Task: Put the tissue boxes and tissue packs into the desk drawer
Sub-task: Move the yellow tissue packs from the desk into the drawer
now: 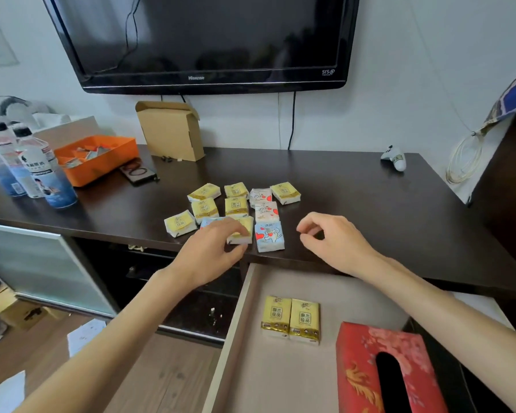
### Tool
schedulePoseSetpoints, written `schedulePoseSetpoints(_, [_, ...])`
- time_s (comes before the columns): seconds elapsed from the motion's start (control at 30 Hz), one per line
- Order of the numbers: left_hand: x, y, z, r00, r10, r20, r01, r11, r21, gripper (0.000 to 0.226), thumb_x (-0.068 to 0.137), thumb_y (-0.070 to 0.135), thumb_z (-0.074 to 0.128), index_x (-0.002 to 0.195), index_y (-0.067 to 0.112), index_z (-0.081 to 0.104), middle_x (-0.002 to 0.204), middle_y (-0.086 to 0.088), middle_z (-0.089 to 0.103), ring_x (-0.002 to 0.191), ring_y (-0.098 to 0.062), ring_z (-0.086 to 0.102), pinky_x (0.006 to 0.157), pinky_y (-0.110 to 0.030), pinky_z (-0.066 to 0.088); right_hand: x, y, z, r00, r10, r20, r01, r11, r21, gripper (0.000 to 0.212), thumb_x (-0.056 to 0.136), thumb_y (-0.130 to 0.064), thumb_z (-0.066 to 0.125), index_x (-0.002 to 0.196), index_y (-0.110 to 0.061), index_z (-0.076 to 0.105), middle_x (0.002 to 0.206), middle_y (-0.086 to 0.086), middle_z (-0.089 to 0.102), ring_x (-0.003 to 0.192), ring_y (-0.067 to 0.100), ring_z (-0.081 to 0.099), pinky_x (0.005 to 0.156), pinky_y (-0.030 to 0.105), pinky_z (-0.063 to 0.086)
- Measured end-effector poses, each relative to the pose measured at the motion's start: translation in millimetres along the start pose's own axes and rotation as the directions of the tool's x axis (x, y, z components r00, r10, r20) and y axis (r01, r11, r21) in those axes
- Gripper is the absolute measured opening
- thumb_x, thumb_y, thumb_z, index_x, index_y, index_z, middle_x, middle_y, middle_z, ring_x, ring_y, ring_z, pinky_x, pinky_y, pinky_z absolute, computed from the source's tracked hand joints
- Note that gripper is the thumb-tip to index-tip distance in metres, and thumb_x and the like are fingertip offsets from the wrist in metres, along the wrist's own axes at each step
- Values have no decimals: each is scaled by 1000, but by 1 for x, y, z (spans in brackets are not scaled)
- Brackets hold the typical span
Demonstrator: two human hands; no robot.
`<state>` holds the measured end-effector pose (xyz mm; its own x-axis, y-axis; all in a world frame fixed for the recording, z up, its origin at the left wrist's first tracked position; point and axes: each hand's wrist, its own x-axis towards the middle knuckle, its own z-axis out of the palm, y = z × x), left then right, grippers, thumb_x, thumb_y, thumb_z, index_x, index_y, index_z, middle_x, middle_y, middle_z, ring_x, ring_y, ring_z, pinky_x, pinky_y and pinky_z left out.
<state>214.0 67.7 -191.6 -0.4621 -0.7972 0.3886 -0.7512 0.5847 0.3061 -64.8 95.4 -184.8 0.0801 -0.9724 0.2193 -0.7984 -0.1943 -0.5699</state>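
Several small tissue packs, yellow and white-blue with hearts, lie in a cluster on the dark desk. My left hand closes its fingers around a yellow pack at the cluster's front edge. Right of the blue heart pack, my right hand hovers over the desk, fingers curled and holding nothing. Below, the open drawer holds two yellow packs side by side and a red tissue box at its right.
Water bottles and an orange tray stand at the desk's left. A cardboard box sits at the back under the wall TV. A white controller lies at the back right.
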Motion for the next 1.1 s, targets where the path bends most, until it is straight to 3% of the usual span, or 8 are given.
schedulePoseSetpoints(0.1, [23,-7,4,992,-21,124,-1,984,177,56,95,38,60,147,19,47,154,0,44,145,-19,33,114,-34,30,53,3,6,1000,26,4,-26,996,-91,32,97,-26,59,129,-29,63,132,-6,65,115,14,63,95,41,53])
schedulePoseSetpoints(0.17, [33,-10,14,970,-39,239,-43,944,328,67,97,43,54,155,16,33,163,-3,28,153,-22,12,121,-40,15,82,4,15,999,40,13,-37,983,-180,45,98,-21,56,143,-21,53,148,1,54,128,23,56,97,44,52])
schedulePoseSetpoints(0.3, [40,-12,22,956,-46,288,-75,917,392,48,97,45,47,135,16,55,149,-2,47,148,-24,25,118,-42,24,118,8,35,995,64,80,-36,950,-311,61,98,-13,55,155,-17,34,164,4,34,141,26,43,98,42,51])
schedulePoseSetpoints(0.4, [45,-12,20,950,-21,313,-93,934,346,37,97,42,48,120,17,64,139,1,52,147,-22,27,116,-39,27,126,14,40,988,84,130,-31,931,-364,58,100,-15,52,156,-18,36,163,5,36,143,25,42,103,41,49])
schedulePoseSetpoints(0.57, [52,-9,10,904,-56,423,-69,959,276,36,95,39,55,124,20,66,157,-3,38,150,-23,23,116,-44,31,109,26,33,996,-83,45,94,850,-518,39,101,-27,53,138,-16,58,139,4,56,123,23,53,95,38,51])
schedulePoseSetpoints(0.73, [63,-5,5,902,-93,422,-31,960,279,38,90,42,64,121,19,68,134,0,60,125,-21,53,99,-40,48,74,40,10,993,-116,30,119,931,-345,7,92,-31,69,88,-28,66,95,-10,51,104,19,54,70,32,41])
schedulePoseSetpoints(0.93, [69,-5,6,902,-129,413,16,964,266,52,80,49,75,124,27,57,128,6,59,108,-14,53,88,-30,45,64,47,-4,980,-10,201,36,991,-128,19,84,-36,82,82,-23,68,144,0,45,139,23,37,102,40,37])
schedulePoseSetpoints(1.1, [61,-4,-5,907,-133,401,46,975,219,56,76,47,78,123,31,53,127,9,57,105,-10,51,84,-28,44,63,37,-5,991,63,122,-40,983,-179,29,81,-52,80,83,-30,61,118,-6,56,106,21,59,83,41,49])
